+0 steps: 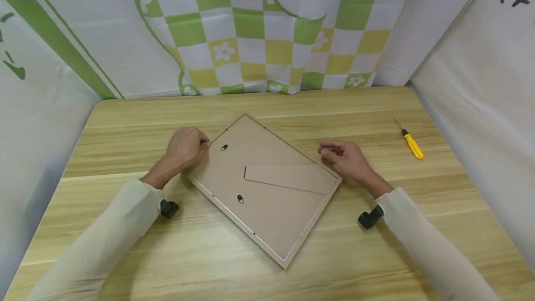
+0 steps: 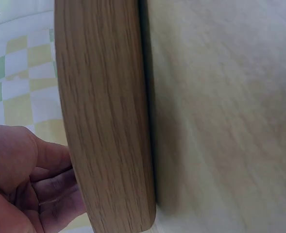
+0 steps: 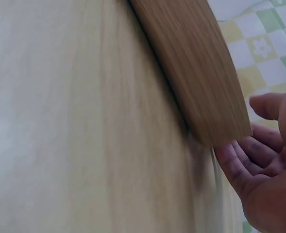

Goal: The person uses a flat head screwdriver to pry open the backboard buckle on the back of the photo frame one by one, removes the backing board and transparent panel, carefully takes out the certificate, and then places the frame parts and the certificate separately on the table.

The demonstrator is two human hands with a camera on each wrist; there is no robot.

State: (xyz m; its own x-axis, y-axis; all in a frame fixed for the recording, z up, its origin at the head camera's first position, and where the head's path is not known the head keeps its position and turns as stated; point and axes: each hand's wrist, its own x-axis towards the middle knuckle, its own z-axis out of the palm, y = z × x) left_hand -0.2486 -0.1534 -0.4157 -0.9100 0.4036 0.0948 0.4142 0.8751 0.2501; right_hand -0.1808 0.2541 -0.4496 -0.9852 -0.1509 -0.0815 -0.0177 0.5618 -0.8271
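A wooden picture frame (image 1: pixel 276 217) lies face down and turned diagonally on the table, its brown backing board (image 1: pixel 267 152) up. On the board are two small dark hanging rings and an easel-back stand (image 1: pixel 284 178) folded flat. My left hand (image 1: pixel 186 147) grips the frame's upper left edge with bent fingers; in the left wrist view its fingertips meet the frame's wooden side (image 2: pixel 104 116). At the frame's right corner is my right hand (image 1: pixel 347 159), fingers loosely bent and thumb apart from them. In the right wrist view the fingers (image 3: pixel 235 167) are right at that corner.
A yellow-handled screwdriver (image 1: pixel 413 146) lies at the right of the wooden table (image 1: pixel 138 115). Behind the table hangs a green, yellow and white checked curtain (image 1: pixel 259 31). White cloth walls (image 1: pixel 480 68) enclose both sides.
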